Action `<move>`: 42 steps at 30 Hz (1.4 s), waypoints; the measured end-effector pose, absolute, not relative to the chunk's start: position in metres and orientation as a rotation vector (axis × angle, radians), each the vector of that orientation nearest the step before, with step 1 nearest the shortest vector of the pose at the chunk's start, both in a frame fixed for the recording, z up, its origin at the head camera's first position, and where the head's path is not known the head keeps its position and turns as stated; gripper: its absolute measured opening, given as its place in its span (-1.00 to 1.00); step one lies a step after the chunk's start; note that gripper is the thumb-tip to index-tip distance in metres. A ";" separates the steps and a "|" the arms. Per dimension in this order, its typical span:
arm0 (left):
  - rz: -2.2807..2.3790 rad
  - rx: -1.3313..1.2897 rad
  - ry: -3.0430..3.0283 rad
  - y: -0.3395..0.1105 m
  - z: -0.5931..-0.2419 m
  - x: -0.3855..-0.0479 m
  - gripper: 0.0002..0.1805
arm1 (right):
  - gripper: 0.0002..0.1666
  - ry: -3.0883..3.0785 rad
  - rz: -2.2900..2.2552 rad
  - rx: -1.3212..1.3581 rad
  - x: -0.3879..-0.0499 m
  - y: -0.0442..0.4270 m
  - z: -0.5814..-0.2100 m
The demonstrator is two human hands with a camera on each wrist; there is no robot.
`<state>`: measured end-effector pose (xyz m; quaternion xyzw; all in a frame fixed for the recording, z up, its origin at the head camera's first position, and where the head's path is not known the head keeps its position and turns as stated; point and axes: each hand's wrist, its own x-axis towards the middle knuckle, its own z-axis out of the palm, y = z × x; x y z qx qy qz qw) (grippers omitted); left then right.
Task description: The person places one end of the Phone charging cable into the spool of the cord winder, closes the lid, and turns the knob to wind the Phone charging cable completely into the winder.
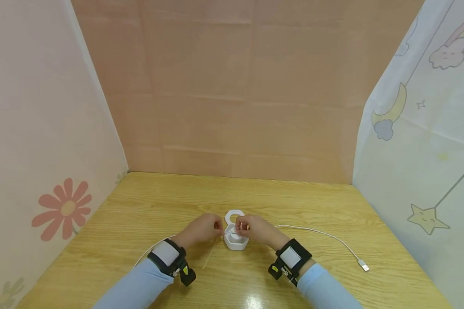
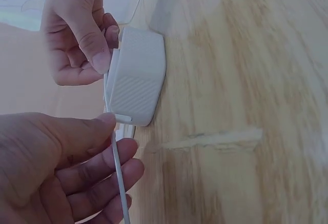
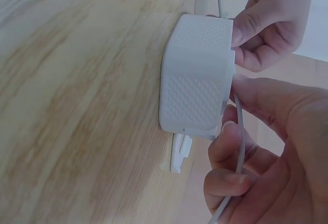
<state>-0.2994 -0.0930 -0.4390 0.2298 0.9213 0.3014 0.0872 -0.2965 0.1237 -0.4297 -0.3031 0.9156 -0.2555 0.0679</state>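
A white faceted box [image 1: 236, 244] stands on the wooden table between the two hands, its ring-shaped lid [image 1: 232, 213] open behind it. My left hand [image 1: 204, 227] pinches a thin white cable [image 2: 119, 175] between thumb and index finger at the box's rim, as the left wrist view shows. The right hand [image 1: 258, 230] has its thumb and fingers on the cable [image 3: 241, 131] at the opposite side of the rim. In the right wrist view the box [image 3: 197, 75] has textured sides and the cable crosses the right palm. What lies inside the box is mostly hidden by the fingers.
The cable's white USB plug [image 1: 363, 265] lies on the table [image 1: 294, 201] at the right. Another stretch of cable [image 1: 151, 249] runs out beside the left forearm. Patterned cloth [image 1: 417, 163] hangs at both sides, and a plain brownish cloth [image 1: 236, 107] hangs behind.
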 end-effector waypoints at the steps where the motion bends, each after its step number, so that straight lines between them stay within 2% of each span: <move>1: 0.917 0.657 2.739 -0.094 -0.440 -0.300 -0.85 | -0.87 2.755 -0.771 -0.912 -0.297 0.123 -0.430; 14: 1.057 0.374 2.611 -0.103 -0.444 -0.310 -0.85 | -0.85 2.728 -0.789 -0.890 -0.300 0.112 -0.432; 30: 0.865 0.458 2.726 -0.101 -0.439 -0.306 -0.85 | -0.89 2.708 -0.801 -0.928 -0.300 0.110 -0.431; 36: 0.813 0.675 2.872 -0.078 -0.421 -0.296 -0.89 | -0.90 2.698 -0.806 -0.909 -0.301 0.112 -0.430; 42: 0.897 0.782 2.863 -0.067 -0.430 -0.293 -0.95 | -0.96 2.700 -0.806 -0.905 -0.302 0.111 -0.432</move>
